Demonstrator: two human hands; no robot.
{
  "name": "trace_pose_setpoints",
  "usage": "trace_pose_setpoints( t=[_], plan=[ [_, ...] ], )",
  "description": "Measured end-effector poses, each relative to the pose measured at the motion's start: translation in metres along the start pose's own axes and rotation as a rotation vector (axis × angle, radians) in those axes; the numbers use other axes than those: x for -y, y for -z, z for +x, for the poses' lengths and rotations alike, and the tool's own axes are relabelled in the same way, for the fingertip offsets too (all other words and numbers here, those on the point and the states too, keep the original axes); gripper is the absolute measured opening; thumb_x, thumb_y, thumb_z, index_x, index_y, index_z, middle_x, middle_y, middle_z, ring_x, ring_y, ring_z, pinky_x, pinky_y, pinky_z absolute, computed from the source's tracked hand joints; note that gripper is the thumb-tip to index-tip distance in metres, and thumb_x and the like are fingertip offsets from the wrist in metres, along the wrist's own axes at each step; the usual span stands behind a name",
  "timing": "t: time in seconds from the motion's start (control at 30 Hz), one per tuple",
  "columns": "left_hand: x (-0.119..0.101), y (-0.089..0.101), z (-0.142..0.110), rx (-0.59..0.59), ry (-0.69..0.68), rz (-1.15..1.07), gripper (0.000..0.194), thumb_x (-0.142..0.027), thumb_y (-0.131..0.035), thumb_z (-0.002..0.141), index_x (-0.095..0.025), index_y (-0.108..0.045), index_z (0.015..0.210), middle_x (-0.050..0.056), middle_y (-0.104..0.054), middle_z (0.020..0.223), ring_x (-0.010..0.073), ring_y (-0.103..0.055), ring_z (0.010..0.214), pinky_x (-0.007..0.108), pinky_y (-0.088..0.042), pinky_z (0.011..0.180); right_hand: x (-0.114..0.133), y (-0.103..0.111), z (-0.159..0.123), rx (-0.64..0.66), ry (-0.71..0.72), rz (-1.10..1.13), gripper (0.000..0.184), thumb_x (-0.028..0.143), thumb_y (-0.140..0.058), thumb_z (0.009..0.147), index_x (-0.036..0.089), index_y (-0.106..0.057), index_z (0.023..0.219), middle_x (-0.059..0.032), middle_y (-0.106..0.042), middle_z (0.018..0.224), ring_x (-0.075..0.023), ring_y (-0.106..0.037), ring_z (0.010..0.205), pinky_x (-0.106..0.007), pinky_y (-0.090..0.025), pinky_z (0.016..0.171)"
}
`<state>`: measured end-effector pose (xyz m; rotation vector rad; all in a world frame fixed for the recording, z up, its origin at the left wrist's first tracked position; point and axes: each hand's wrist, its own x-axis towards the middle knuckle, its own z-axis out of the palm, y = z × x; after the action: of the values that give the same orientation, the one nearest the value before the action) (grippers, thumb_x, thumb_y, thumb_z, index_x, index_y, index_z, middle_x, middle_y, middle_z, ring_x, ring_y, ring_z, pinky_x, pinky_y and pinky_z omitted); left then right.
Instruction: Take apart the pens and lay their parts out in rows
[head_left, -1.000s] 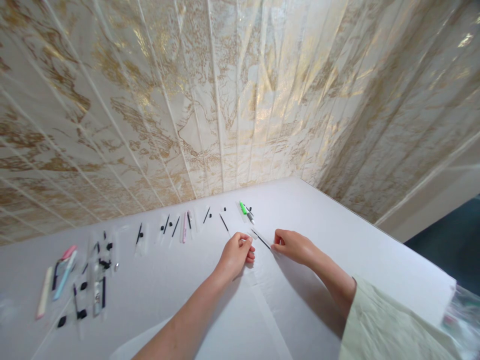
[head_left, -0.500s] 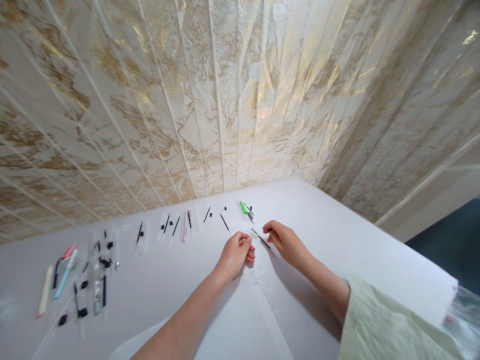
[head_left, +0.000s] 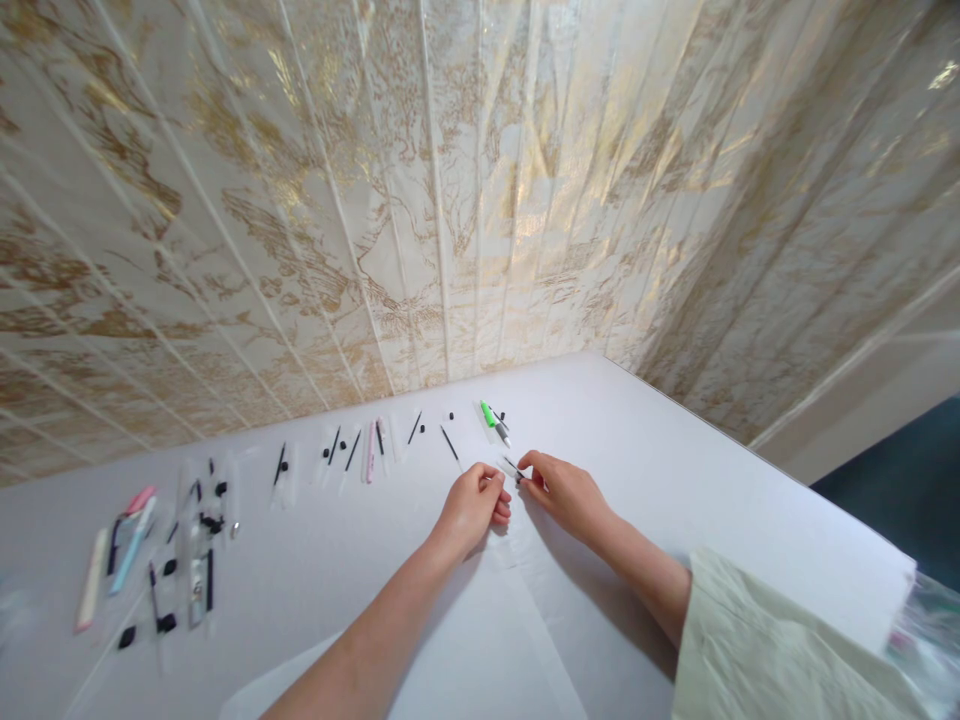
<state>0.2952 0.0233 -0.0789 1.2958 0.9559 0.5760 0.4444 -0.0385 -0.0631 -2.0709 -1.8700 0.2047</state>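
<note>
White surface [head_left: 750, 540] below, I now have right grip [head_left: 568, 493] narrow beside a dark rod [head_left: 513, 466], left grip [head_left: 465, 512] narrow, both contents unclear

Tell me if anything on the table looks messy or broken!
The left side of the white table looks messy: little black pieces lie loose among pens at different angles. Nothing looks spilled, but they're too small to check for cracks.

Wall covering [head_left: 420, 200]: glossy metallic-gold pattern, rippled. Table [head_left: 637, 450]: matt white, smooth. Sleeve [head_left: 757, 640]: matt, creased cloth.
</note>
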Motion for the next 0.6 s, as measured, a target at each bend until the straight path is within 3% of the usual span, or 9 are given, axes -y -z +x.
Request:
trace_pose_setpoints(
  t=[0.43, 0.6],
  plan=[
    [0.0003, -0.0006, -0.0006, 0.013, 0.018, 0.032, 0.013, -0.024, -0.047, 0.088, -0.014, -0.055, 0.083, 0.004, -0.062, 0.074, 0.0094, -0.058, 0.052, 0.022, -0.050, 0.050, -0.0021, 0.0065, -0.0020, -0.001, -0.085, -0.018, 0.011, 0.023, -0.049, 0.085, 0.023, -0.052, 0.095, 0.0011, -0.063, 0.078, -0.0133, -0.055, 0.068, -0.023, -0.029, 0.058],
    [0.0033, 0.0023, -0.0008, -0.089, -0.029, 0.172, 0.007, -0.021, -0.045, 0.087, -0.018, -0.051, 0.089, -0.001, -0.058, 0.067, 0.0082, -0.054, 0.045, 0.018, -0.041, 0.042, -0.0033, 0.0080, -0.0018, 0.001, -0.097, -0.012, 0.011, 0.021, -0.048, 0.085, 0.023, -0.054, 0.094, 0.0001, -0.063, 0.082, -0.0133, -0.054, 0.070, -0.023, -0.030, 0.060]
  ],
)
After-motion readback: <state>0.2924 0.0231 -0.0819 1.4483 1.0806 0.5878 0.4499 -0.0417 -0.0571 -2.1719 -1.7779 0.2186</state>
